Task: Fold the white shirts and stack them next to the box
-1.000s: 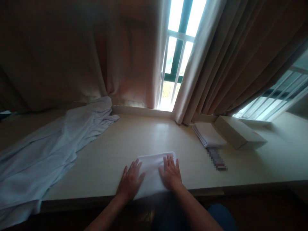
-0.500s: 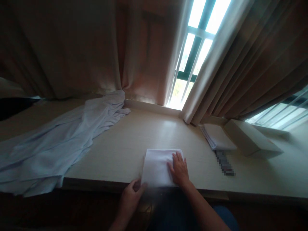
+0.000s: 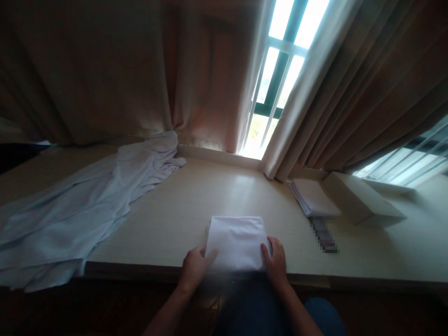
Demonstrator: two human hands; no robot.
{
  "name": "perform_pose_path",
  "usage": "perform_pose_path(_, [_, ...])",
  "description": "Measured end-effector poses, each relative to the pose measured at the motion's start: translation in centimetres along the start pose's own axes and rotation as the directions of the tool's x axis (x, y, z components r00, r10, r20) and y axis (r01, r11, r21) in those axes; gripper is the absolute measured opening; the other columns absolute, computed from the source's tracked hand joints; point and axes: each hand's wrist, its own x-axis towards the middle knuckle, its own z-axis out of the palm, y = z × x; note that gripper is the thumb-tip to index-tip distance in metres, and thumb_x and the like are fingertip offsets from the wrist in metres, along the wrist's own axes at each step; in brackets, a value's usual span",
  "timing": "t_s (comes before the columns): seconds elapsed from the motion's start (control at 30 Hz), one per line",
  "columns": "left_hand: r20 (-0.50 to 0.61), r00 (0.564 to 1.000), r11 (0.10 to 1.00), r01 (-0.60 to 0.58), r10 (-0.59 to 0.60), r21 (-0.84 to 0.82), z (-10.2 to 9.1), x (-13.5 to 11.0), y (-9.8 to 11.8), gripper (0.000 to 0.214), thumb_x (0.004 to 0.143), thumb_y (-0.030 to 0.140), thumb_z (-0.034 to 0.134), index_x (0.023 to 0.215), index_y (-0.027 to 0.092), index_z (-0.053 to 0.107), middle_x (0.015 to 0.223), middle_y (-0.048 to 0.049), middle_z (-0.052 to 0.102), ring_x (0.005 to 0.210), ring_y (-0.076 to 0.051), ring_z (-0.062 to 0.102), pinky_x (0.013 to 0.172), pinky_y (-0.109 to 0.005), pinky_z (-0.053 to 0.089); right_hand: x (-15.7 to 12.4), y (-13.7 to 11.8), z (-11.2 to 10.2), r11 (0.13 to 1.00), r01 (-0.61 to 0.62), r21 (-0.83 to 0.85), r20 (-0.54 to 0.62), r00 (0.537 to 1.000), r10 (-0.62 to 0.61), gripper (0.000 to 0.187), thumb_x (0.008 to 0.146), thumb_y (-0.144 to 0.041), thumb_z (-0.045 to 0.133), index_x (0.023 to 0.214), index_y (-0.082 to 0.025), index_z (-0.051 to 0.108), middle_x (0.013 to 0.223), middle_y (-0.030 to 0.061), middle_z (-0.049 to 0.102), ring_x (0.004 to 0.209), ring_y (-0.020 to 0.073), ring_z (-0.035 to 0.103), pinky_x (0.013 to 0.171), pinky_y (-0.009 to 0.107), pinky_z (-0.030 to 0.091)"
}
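The table (image 3: pixel 224 189) carries everything; a loose white sheet (image 3: pixel 94 186) lies rumpled across its left part, apart from the folded cloth (image 3: pixel 234 235). That cloth lies flat at the table's near edge, between the hands, probably so that both can reach its sides easily. The left hand (image 3: pixel 196 267) holds its left edge, the right hand (image 3: pixel 277 262) its right, seemingly to keep it square. On each, thumb and curled fingers stand narrowly apart, thumb on top; how far the fingers reach underneath is hidden.
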Motion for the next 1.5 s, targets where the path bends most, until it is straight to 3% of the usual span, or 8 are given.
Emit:
perform_pose_path(0.17, [0.09, 0.995, 0.983, 0.059, -0.044, -0.173, -0.4, 1.1, 0.0, 0.054, 0.07, 0.06, 0.061, 0.089, 0.011, 0.069, 0.083, -0.0104, 0.074, 0.077, -0.025, 0.069, 0.061, -0.03, 0.048, -0.1, -0.5, 0.0, 1.0, 0.006, -0.005, -0.006, 1.0, -0.006, 0.064, 0.09, -0.063, 0.033, 0.125, -0.014, 0.056, 0.128, 0.0155, 0.057, 0.126, 0.0298, 0.044, 0.108, 0.044, 0.029])
perform_pose_path(0.37, [-0.112, 0.99, 0.991, 0.07, -0.083, -0.113, 0.0, 1.5, -1.0, 0.06, 0.061, 0.058, 0.069, 0.099, 0.011, 0.061, 0.091, -0.0133, 0.072, 0.081, -0.025, 0.068, 0.07, -0.032, 0.05, -0.1, 0.3, 0.3, 0.999, 0.042, 0.007, -0.044, 0.998, -0.041, 0.059, 0.091, -0.059, 0.039, 0.125, -0.014, 0.055, 0.128, 0.0149, 0.057, 0.127, 0.0281, 0.044, 0.109, 0.044, 0.028])
perform_pose_path(0.5, [-0.132, 0.991, 0.999, 0.026, -0.032, -0.046, 0.5, 1.0, -1.8, 0.052, 0.063, 0.06, 0.067, 0.088, 0.014, 0.064, 0.088, -0.0116, 0.071, 0.083, -0.026, 0.067, 0.074, -0.033, 0.048, -0.1, 0.8, 0.7, 0.996, 0.08, 0.031, -0.072, 0.994, -0.078, 0.055, 0.09, -0.058, 0.044, 0.123, -0.015, 0.056, 0.125, 0.0148, 0.059, 0.124, 0.0299, 0.046, 0.107, 0.047, 0.031])
perform_pose_path(0.67, [-0.148, 0.989, 0.997, 0.007, -0.017, -0.071, 0.9, 0.2, -2.1, 0.052, 0.067, 0.058, 0.064, 0.096, 0.014, 0.066, 0.092, -0.0118, 0.072, 0.086, -0.026, 0.067, 0.075, -0.032, 0.047, -0.1, 1.1, 0.8, 0.995, 0.091, 0.042, -0.084, 0.993, -0.087, 0.054, 0.089, -0.057, 0.046, 0.123, -0.017, 0.056, 0.123, 0.0146, 0.06, 0.122, 0.0311, 0.048, 0.105, 0.049, 0.034])
perform_pose_path(0.9, [-0.098, 0.995, 0.996, -0.033, 0.025, -0.08, 0.3, -0.3, -1.0, 0.045, 0.07, 0.054, 0.063, 0.092, 0.015, 0.071, 0.087, -0.0099, 0.073, 0.08, -0.024, 0.067, 0.071, -0.029, 0.047, -0.2, 0.6, 0.5, 0.996, 0.08, 0.042, -0.067, 0.995, -0.077, 0.054, 0.089, -0.056, 0.047, 0.123, -0.015, 0.056, 0.124, 0.0156, 0.059, 0.123, 0.0311, 0.047, 0.105, 0.048, 0.033])
perform_pose_path(1.13, [0.026, 1.0, 0.968, 0.019, -0.013, -0.251, 0.4, 0.3, -0.7, 0.045, 0.067, 0.049, 0.067, 0.093, 0.011, 0.07, 0.084, -0.0085, 0.073, 0.077, -0.023, 0.067, 0.065, -0.028, 0.046, -0.1, 0.7, 0.6, 0.995, 0.096, 0.041, -0.088, 0.992, -0.092, 0.053, 0.089, -0.056, 0.047, 0.122, -0.016, 0.057, 0.123, 0.0153, 0.06, 0.121, 0.0317, 0.049, 0.104, 0.05, 0.035])
perform_pose_path(1.37, [-0.132, 0.99, 0.993, -0.067, 0.055, -0.095, -0.2, 0.5, -0.6, 0.045, 0.064, 0.051, 0.068, 0.092, 0.015, 0.069, 0.08, -0.0056, 0.07, 0.075, -0.021, 0.063, 0.066, -0.028, 0.044, -0.1, 0.5, 0.4, 0.993, 0.087, 0.079, -0.076, 0.994, -0.081, 0.052, 0.089, -0.056, 0.048, 0.123, -0.018, 0.056, 0.124, 0.0157, 0.058, 0.121, 0.0323, 0.047, 0.104, 0.052, 0.033])
perform_pose_path(1.5, [-0.152, 0.986, 0.996, -0.073, 0.065, -0.049, -0.5, 0.3, -0.2, 0.044, 0.064, 0.053, 0.068, 0.088, 0.017, 0.07, 0.073, -0.0028, 0.067, 0.069, -0.02, 0.061, 0.062, -0.027, 0.041, -0.1, 0.5, 0.4, 0.993, 0.089, 0.081, -0.081, 0.993, -0.082, 0.052, 0.089, -0.055, 0.048, 0.124, -0.018, 0.055, 0.125, 0.0156, 0.057, 0.121, 0.0318, 0.047, 0.104, 0.052, 0.033])
